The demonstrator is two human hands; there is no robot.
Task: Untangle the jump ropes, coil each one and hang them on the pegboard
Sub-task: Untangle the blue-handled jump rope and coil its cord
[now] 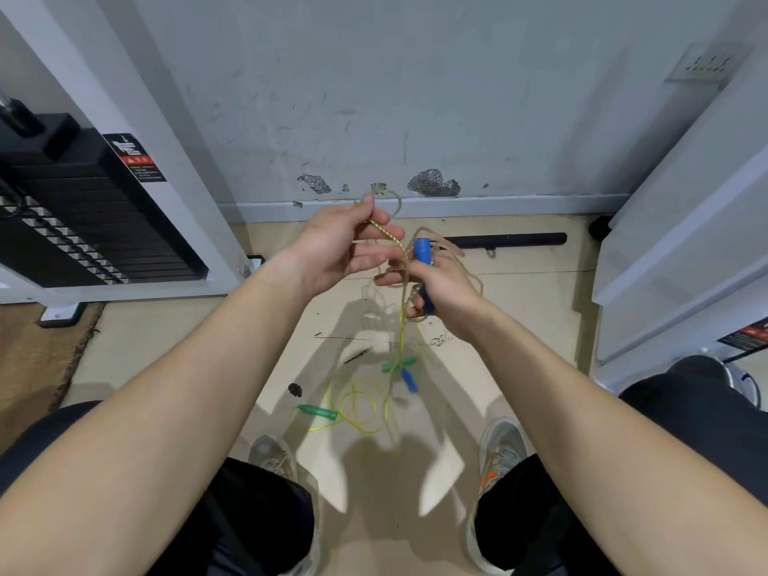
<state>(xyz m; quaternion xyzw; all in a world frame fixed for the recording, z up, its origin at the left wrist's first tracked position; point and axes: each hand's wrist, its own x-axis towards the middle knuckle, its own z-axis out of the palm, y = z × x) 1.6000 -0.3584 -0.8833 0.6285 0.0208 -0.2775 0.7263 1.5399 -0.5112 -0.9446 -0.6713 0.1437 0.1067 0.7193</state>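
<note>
No wording is legible. A black warning sticker (135,158) on the weight machine (83,209) shows a white pictogram and a red band, print too small. Another red-banded sticker (748,334) at the right edge is equally unreadable.

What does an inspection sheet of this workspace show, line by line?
Surface: beige floor.
Job's things: twisted ropes between the hands; yellow rope looped on floor with near green handle; far green handle and loose blue handle at or near floor.
Clutter: dark debris on floor.
Hands: left hand pinches the twisted ropes; right hand grips held blue handle.
Cables: nothing seen.
Surroundings: weight stack at left; black bar by wall; wall socket upper right; no pegboard seen.
</note>
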